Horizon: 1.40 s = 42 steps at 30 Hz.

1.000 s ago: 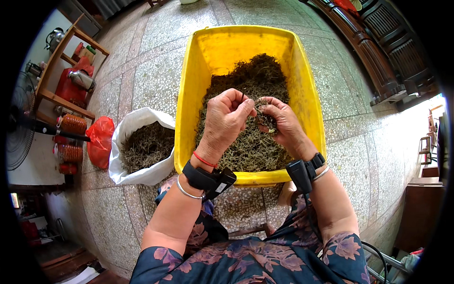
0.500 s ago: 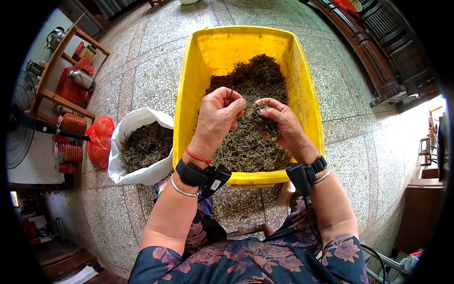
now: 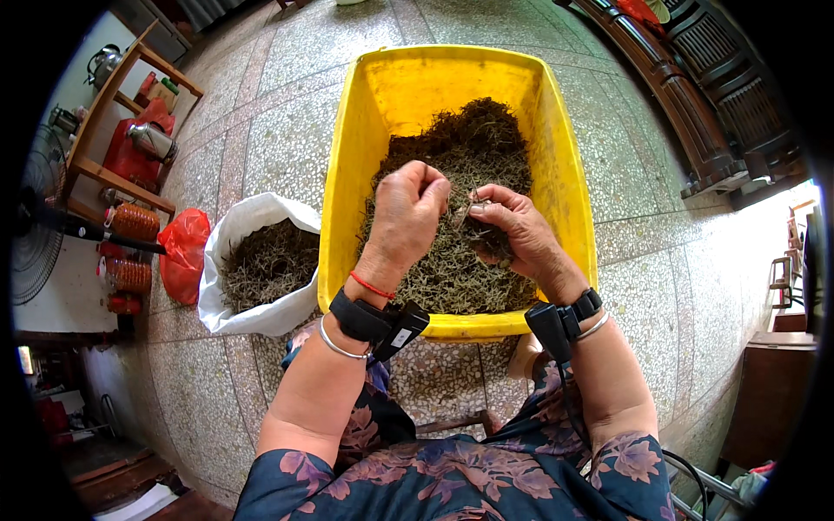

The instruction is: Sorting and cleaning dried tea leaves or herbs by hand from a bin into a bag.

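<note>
A large yellow plastic tub (image 3: 569,208) stands before me, holding a thick layer of dried, twiggy plant material (image 3: 452,282), darker and heaped at the far end. Over its middle, my left hand (image 3: 405,213) is closed in a pinch, thumb against the curled index finger; whatever lies between the fingertips is too small to make out. Just to its right, my right hand (image 3: 519,227) pinches some dried twigs (image 3: 473,208) between thumb and forefinger, with more of the clump under its palm. The two hands are close together but apart.
A white sack (image 3: 215,291) with similar dried stems (image 3: 271,265) leans by the tub's left side. Beyond it are a red plastic bag (image 3: 183,256), a standing fan (image 3: 39,217) and a wooden shelf (image 3: 122,187) with flasks and jars. Dark carved wooden furniture (image 3: 669,82) stands far right.
My left hand has turned slightly, its knuckles now more toward the camera. Twig ends show more clearly at my right fingertips. The tub and sack stay put.
</note>
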Available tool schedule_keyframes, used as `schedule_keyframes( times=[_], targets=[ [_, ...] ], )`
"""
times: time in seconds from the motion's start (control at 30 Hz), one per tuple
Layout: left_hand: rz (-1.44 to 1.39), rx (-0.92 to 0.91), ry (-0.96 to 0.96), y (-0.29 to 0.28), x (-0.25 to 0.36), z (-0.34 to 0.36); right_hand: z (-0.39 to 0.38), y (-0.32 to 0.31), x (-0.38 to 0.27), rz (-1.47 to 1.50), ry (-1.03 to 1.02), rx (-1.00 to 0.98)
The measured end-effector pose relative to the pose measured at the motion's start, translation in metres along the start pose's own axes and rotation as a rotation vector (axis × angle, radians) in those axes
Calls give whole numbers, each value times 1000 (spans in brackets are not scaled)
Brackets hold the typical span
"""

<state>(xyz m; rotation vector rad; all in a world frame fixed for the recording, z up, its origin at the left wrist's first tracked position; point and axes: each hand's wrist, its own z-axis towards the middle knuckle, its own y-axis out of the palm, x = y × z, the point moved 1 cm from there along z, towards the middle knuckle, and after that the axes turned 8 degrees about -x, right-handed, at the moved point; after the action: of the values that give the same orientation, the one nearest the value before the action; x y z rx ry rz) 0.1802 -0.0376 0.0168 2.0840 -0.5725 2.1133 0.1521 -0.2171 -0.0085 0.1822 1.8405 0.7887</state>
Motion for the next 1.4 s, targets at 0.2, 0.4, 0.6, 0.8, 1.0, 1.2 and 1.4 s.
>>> schedule_keyframes(
  times=[0.2,0.4,0.6,0.8,1.0,1.2,1.4],
  targets=[
    [-159,8,-28,-10,7,-1,2,-1,1,12,-14,1],
    [-186,93,-17,-21,6,1,1,0,-2,-13,8,-8],
    [-477,-49,31,-29,9,2,-4,-6,-4,-60,17,22],
    [-579,-198,-118,-30,11,1,-4,-9,-5,-43,11,49],
    [-296,-230,-126,-12,15,-5,-3,-2,-6,-144,0,21],
    [2,-225,-61,-1,10,-3,-4,-4,-3,-175,43,-8],
    [229,-241,-89,-4,11,-9,-4,-7,-2,-179,-11,32]
  ],
)
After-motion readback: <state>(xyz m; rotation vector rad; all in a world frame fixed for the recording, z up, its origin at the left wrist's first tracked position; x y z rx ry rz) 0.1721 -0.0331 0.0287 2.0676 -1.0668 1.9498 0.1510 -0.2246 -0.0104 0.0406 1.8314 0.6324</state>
